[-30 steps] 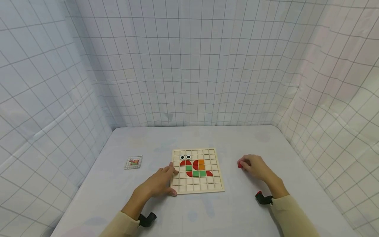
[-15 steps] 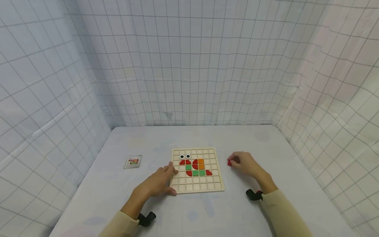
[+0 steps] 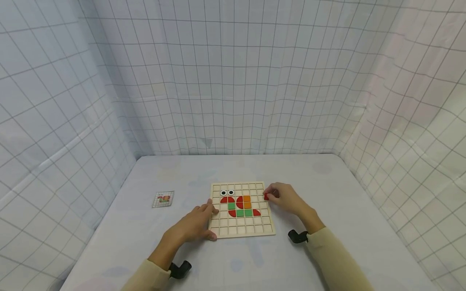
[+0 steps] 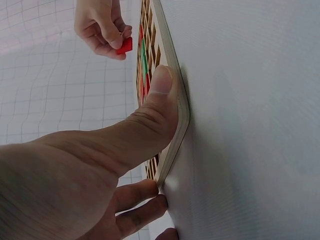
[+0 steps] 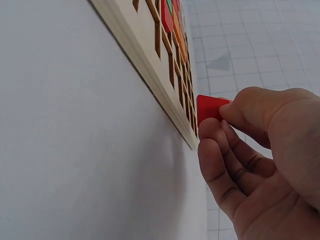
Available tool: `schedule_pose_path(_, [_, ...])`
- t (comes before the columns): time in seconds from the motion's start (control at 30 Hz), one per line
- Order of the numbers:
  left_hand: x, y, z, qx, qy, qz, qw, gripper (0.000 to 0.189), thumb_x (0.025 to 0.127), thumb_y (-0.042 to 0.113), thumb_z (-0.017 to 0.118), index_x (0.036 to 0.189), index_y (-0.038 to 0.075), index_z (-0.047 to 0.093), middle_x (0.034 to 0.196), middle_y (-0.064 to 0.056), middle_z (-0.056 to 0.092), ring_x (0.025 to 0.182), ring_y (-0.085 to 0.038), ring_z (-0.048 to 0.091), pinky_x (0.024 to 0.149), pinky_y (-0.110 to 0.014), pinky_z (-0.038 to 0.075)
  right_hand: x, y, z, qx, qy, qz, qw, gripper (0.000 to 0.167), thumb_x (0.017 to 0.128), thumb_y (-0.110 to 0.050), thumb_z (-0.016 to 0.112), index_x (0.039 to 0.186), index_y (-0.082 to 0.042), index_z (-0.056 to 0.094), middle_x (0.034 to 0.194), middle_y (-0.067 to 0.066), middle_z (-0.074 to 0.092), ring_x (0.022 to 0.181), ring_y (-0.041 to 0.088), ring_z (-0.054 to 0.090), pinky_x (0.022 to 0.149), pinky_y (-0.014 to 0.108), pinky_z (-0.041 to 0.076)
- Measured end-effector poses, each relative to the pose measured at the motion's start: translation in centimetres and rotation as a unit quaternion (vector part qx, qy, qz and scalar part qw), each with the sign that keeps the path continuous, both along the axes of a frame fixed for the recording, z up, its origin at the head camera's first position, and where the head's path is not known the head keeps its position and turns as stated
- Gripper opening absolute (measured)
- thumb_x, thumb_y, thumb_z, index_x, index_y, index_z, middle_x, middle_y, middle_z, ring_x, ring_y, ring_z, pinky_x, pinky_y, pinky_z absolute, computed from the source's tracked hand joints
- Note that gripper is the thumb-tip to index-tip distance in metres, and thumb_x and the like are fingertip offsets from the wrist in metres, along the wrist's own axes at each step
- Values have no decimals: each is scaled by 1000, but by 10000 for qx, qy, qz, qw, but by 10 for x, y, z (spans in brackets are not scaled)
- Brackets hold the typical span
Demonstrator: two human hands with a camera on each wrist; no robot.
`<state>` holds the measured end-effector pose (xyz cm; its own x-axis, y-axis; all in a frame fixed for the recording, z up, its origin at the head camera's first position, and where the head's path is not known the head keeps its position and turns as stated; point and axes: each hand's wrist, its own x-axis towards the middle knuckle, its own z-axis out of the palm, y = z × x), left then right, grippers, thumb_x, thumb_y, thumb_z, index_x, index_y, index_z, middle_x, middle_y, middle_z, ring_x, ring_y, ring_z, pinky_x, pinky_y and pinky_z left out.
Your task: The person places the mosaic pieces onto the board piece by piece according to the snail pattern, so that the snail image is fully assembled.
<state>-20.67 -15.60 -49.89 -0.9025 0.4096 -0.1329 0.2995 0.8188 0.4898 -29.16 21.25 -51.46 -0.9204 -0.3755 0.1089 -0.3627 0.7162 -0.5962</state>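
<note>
In the head view a wooden grid board (image 3: 242, 231) lies on the table with red, green and orange tiles and two eye discs (image 3: 223, 193) set in its cells. My left hand (image 3: 194, 225) rests at its left edge, fingers spread; in the left wrist view the thumb (image 4: 152, 110) lies over the rim while other fingers (image 4: 142, 215) touch the side. Between thumb and fingertips, my right hand (image 3: 289, 199) pinches a red tile (image 5: 207, 107) over the board's right border. The tile's full outline is partly hidden by the fingers.
A small picture card (image 3: 163, 199) with a coloured pattern on a grid lies left of the board. White cloth walls with grid lines (image 3: 236, 81) enclose the table (image 3: 196, 169) at the back and sides.
My right hand has moved left with the red tile, from the table right of the board to its right border. The left hand has stayed in place on the board.
</note>
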Motion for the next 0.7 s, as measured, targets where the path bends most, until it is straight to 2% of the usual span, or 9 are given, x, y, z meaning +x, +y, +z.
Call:
schedule_pose_path(0.4, [1,1,0,26,-18,-23,10000,83,86,30,104,154,6,62,184,-33,41,162,-53,52,132,-70,47,-7,-27,-7,-207,-48,252,9995,12,113,-8,75,120,-11,85,117,6,84,95,10,70,87,27,61])
schedule_pose_path(0.7, [1,0,0,-15,-44,74,10000,82,86,29,105,153,7,63,186,-31,39,163,-53,52,131,-70,47,-9,-39,-13,-214,-71,163,9996,11,114,-10,75,120,-12,85,115,4,83,95,10,70,87,28,62])
